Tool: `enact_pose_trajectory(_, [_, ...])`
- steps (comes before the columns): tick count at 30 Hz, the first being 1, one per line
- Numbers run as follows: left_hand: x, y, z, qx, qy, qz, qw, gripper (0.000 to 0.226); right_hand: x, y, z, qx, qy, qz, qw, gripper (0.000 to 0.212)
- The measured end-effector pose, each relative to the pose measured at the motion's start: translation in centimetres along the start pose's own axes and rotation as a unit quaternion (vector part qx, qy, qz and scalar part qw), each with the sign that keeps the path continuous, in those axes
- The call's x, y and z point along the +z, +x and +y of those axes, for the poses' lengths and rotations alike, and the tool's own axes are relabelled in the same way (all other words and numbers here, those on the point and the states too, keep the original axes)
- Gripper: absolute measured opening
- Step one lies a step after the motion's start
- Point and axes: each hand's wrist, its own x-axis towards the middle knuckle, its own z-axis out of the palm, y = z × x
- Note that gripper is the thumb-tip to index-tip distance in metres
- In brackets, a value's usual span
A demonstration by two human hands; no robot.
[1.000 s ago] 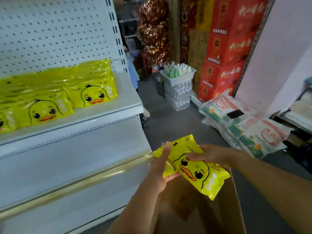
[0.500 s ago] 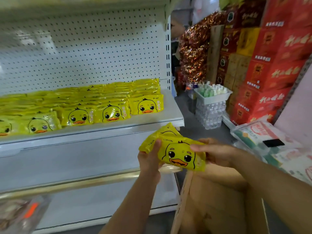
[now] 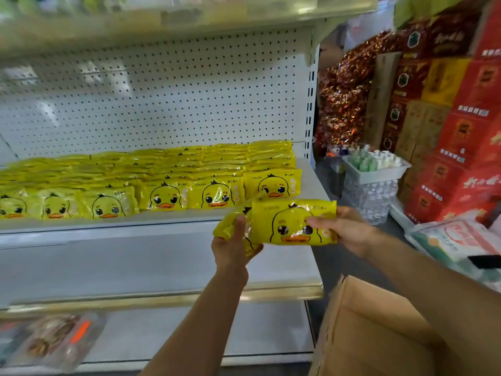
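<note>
**Duck packs held at the shelf's corner**

The left hand (image 3: 234, 248) pinches the left end of the yellow duck packs (image 3: 287, 221), thumb in front. The right hand (image 3: 344, 229) has its grip curled round the right end. They hang just before the shelf (image 3: 311, 180). Best to keep the duck facing out and level, then slide them in. The stocked row (image 3: 217, 196) leaves only a bare strip at the right edge. A cardboard box (image 3: 374, 329) stands below.
</note>
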Motion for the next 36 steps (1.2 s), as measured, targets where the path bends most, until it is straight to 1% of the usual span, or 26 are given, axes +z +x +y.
enact_pose_trajectory(1, [-0.4,0.9,0.5,0.007,0.015,0.009,1.0,0.013,0.0,0.6,-0.6,-0.006,0.007,0.018,1.0,0.059])
enact_pose_trajectory(3, [-1.3,2.7,1.5,0.022,0.057,0.027,0.998,0.014,0.1,2.1,-1.5,-0.022,0.011,0.061,0.998,0.033])
enact_pose_trajectory(4, [-1.8,3.7,1.9,0.032,0.079,0.035,0.996,0.019,0.3,2.8,-1.9,-0.034,0.004,0.08,0.996,0.024])
enact_pose_trajectory(5, [-2.3,4.6,2.3,0.04,0.1,0.044,0.993,0.028,0.4,3.5,-2.2,-0.047,-0.007,0.1,0.994,0.02])
enact_pose_trajectory(7, [-3.5,6.2,3.0,0.048,0.131,0.059,0.988,0.044,0.8,4.9,-2.6,-0.065,-0.037,0.129,0.989,0.02])
enact_pose_trajectory(8, [-4.1,6.8,3.4,0.048,0.135,0.062,0.988,0.047,1.1,5.7,-2.7,-0.071,-0.052,0.14,0.986,0.022])
enact_pose_trajectory(11, [-5.7,8.2,4.3,0.035,0.132,0.06,0.989,0.046,2.1,8.0,-2.4,-0.064,-0.086,0.152,0.983,0.023])
enact_pose_trajectory(15, [-7.4,10.0,4.9,0.012,0.135,0.037,0.99,0.045,3.3,10.8,-1.8,-0.051,-0.126,0.137,0.981,0.024])
enact_pose_trajectory(18, [-8.0,11.3,5.2,0.007,0.138,0.008,0.99,0.039,3.7,12.5,-1.4,-0.058,-0.151,0.158,0.974,0.027])
enact_pose_trajectory(20, [-8.1,12.3,5.3,0.006,0.139,-0.01,0.99,0.041,3.6,13.8,-0.8,-0.059,-0.166,0.173,0.969,0.022])
enact_pose_trajectory(21, [-8.1,12.6,5.5,0.004,0.14,-0.018,0.99,0.043,3.6,14.2,-0.6,-0.06,-0.177,0.183,0.965,0.024])
enact_pose_trajectory(23, [-8.1,13.3,5.7,-0.002,0.139,-0.028,0.99,0.047,3.4,15.4,0.0,-0.043,-0.211,0.213,0.953,0.039])
enact_pose_trajectory(26, [-8.3,14.2,6.0,-0.002,0.144,-0.049,0.988,0.044,3.4,16.3,0.5,0.002,-0.252,0.245,0.936,0.056])
enact_pose_trajectory(27, [-8.5,14.2,6.1,-0.004,0.146,-0.056,0.988,0.042,3.6,16.5,0.7,0.006,-0.267,0.26,0.928,0.062])
enact_pose_trajectory(29, [-8.7,14.3,6.2,-0.004,0.15,-0.065,0.987,0.037,4.5,15.9,0.7,-0.005,-0.309,0.325,0.894,0.074])
enact_pose_trajectory(30, [-8.9,14.1,6.3,-0.002,0.15,-0.07,0.986,0.033,5.4,14.9,0.5,-0.03,-0.329,0.365,0.87,0.075])
enact_pose_trajectory(31, [-8.9,13.8,6.5,0.003,0.148,-0.077,0.986,0.03,6.0,14.1,0.6,-0.073,-0.341,0.397,0.849,0.07])
enact_pose_trajectory(32, [-9.0,13.6,6.6,0.005,0.148,-0.085,0.985,0.029,6.9,13.2,0.5,-0.128,-0.343,0.407,0.837,0.06])
enact_pose_trajectory(33, [-9.1,13.2,6.7,0.005,0.147,-0.092,0.985,0.029,7.8,12.4,0.5,-0.178,-0.334,0.393,0.838,0.047])
enact_pose_trajectory(34, [-9.1,12.7,6.8,0.006,0.145,-0.096,0.985,0.028,8.9,11.4,0.3,-0.212,-0.308,0.358,0.855,0.035])
enact_pose_trajectory(35, [-9.1,12.1,6.9,0.009,0.143,-0.099,0.985,0.027,10.0,10.7,0.2,-0.223,-0.274,0.309,0.883,0.023])
enact_pose_trajectory(36, [-9.1,11.5,6.8,0.013,0.142,-0.103,0.984,0.026,11.4,9.8,-0.1,-0.21,-0.246,0.248,0.913,0.015])
